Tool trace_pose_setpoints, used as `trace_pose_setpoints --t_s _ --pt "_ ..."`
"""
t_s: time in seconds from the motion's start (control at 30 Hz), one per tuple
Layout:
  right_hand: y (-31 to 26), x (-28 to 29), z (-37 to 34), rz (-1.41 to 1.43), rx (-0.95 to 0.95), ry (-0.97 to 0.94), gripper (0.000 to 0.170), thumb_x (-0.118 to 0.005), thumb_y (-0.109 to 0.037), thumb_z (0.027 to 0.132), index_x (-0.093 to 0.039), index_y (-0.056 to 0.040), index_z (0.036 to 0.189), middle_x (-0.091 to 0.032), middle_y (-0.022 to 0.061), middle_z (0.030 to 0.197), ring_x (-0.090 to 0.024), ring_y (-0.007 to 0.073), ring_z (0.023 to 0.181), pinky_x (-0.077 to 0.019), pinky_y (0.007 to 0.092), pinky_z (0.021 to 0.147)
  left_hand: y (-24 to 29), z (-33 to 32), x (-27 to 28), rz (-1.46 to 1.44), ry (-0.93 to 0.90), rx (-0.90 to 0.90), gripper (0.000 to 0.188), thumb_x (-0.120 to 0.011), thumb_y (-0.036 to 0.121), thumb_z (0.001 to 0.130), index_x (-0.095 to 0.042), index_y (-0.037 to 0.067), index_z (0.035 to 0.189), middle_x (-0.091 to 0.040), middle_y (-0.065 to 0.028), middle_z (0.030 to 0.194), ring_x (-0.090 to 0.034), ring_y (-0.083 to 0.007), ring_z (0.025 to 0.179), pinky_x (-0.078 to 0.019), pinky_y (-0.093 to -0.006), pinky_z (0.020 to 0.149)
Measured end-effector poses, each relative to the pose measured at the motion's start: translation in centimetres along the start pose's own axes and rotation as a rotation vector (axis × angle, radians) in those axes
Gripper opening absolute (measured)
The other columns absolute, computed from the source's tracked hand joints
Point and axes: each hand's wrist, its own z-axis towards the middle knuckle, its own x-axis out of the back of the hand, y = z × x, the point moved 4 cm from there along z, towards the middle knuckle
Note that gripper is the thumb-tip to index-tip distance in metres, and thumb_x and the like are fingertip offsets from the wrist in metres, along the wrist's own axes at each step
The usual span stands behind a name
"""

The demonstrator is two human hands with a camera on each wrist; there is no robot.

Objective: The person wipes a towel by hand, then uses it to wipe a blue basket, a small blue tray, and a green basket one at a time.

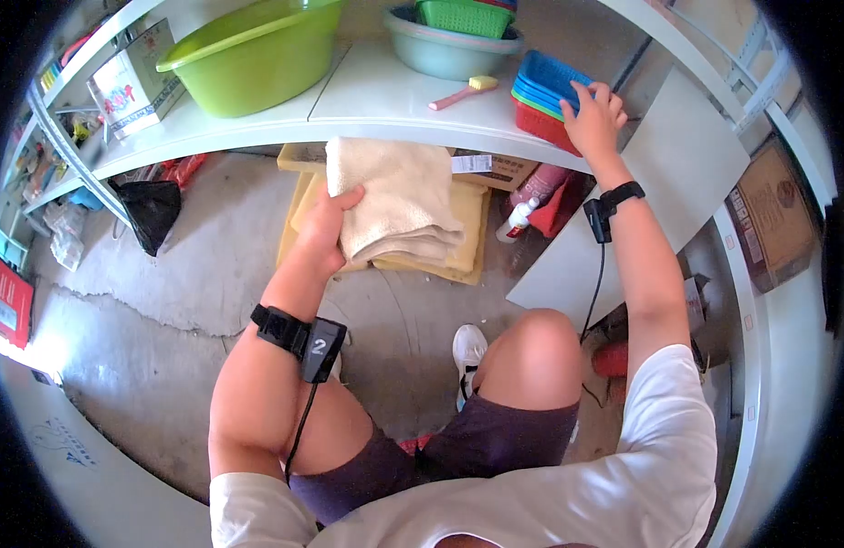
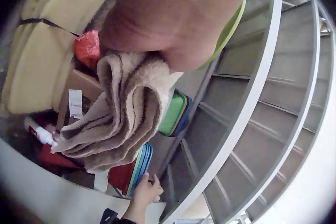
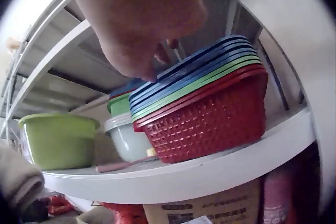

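Left hand (image 1: 326,228): thumb laid over a folded cream cloth (image 1: 394,187), gripping its side; the other fingers largely hidden. Right hand (image 1: 597,126): fingers spread and slightly bent, touching the top blue rim of nested baskets (image 1: 539,99); whether they pinch it, cannot tell. Step, by judgement: cloth held up, baskets being handled; any shift of the stack would call for a firmer hold on the rim. Cloth: layered, in front of the shelf edge. Baskets: blue uppermost, green between, red lowest, upright on the white shelf (image 1: 372,87). Adjacent: pink-handled brush (image 1: 458,95). Beyond: pale blue basin (image 1: 440,53), lime-green basin (image 1: 257,64).
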Motion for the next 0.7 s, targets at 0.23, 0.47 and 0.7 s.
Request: trace_pose_setpoints --t_s 0.23,0.47,0.7 --pt "2.4 -3.4 0.9 0.297 -0.152 -0.458 0.040 -0.053 -0.045 0.092 -0.067 -0.0144 0.113 -0.068 0.0135 0.105 -0.058 0.0326 0.109 -0.0271 0.0571 0.101 -0.2 -0.2 0.0 0.059 0.014 0.020 0.041 -0.048 0.007 0.096 -0.034 0.004 0.134 -0.052 -0.0203 0.127 -0.059 -0.0335 0.111 -0.0565 -0.0454 0.088" --pt "3.6 -0.5 2.0 0.374 -0.032 0.057 0.028 -0.050 -0.031 0.098 -0.062 -0.0060 0.103 -0.066 0.0165 0.101 -0.063 0.0391 0.090 -0.0510 0.0451 0.074 0.1 -0.2 -0.6 0.043 -0.034 0.014 0.044 -0.047 0.007 0.096 -0.032 0.003 0.137 -0.050 -0.0208 0.131 -0.059 -0.0334 0.113 -0.0548 -0.0445 0.092" --pt "-1.1 9.0 -0.7 0.438 0.152 0.150 0.017 -0.058 -0.020 0.094 -0.055 -0.0066 0.103 -0.065 0.0153 0.097 -0.064 0.0371 0.082 -0.0512 0.0428 0.067 -0.4 0.4 -0.4 -0.016 -0.089 -0.006 0.049 -0.048 0.012 0.096 -0.030 0.005 0.141 -0.050 -0.0192 0.133 -0.057 -0.0337 0.116 -0.0515 -0.0452 0.097"
